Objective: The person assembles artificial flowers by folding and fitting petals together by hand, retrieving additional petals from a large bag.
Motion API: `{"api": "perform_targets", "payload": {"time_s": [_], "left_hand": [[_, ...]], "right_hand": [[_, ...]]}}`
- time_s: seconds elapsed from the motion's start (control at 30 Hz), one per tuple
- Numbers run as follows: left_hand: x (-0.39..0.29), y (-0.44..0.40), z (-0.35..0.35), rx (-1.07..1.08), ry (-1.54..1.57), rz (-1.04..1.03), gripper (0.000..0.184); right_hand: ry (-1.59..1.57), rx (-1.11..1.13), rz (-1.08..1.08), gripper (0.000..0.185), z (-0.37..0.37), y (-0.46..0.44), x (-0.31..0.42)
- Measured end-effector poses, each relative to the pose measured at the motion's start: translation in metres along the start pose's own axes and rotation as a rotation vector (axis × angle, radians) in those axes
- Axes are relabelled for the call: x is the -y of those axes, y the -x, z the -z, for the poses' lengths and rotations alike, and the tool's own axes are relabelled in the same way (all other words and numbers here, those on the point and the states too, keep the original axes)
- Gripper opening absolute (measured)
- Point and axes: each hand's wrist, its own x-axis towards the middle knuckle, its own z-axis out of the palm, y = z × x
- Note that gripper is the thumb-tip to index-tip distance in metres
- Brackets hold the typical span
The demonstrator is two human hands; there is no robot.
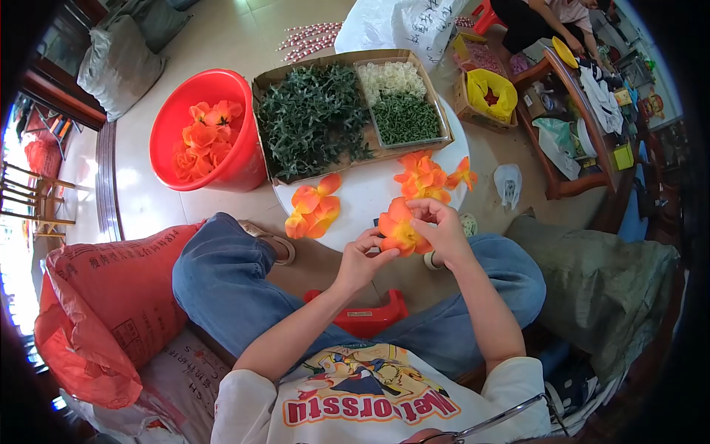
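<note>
Glasses [503, 416] cross the bottom edge, over a white shirt [355, 422]. Just before the near edge of a white table [362, 211], an orange flower [403, 228] is between both hands, fingers partly curled: the left hand [362, 260] pinches its left side, the right hand [442, 231] its upper right. Beyond are loose petals [314, 209], a box [344, 154] of greenery [310, 115] and, leftward, a red bucket [238, 174].

A round white table [362, 201] carries a cardboard tray [370, 138] and orange petal clusters [313, 212].
</note>
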Motion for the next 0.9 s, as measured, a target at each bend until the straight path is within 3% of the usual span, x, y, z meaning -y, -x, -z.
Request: {"api": "perform_targets", "payload": {"time_s": [0.17, 0.27, 0.57, 0.9], "left_hand": [[0.000, -0.002, 0.002, -0.105, 0.220, -0.031, 0.017], [-0.012, -0.009, 0.005, -0.208, 0.486, 0.173, 0.018], [-0.011, -0.018, 0.009, -0.151, 0.367, 0.130, 0.010], [-0.002, -0.012, 0.010, -0.127, 0.424, 0.113, 0.011]], "right_hand": [[0.175, -0.019, 0.105, 0.018, -0.001, -0.001, -0.005], [0.202, -0.023, 0.114, 0.017, -0.001, -0.001, -0.008], [-0.153, 0.020, -0.079, 0.032, -0.004, -0.003, 0.002], [-0.080, -0.138, -0.047, 0.026, -0.002, 0.006, -0.010]]}}
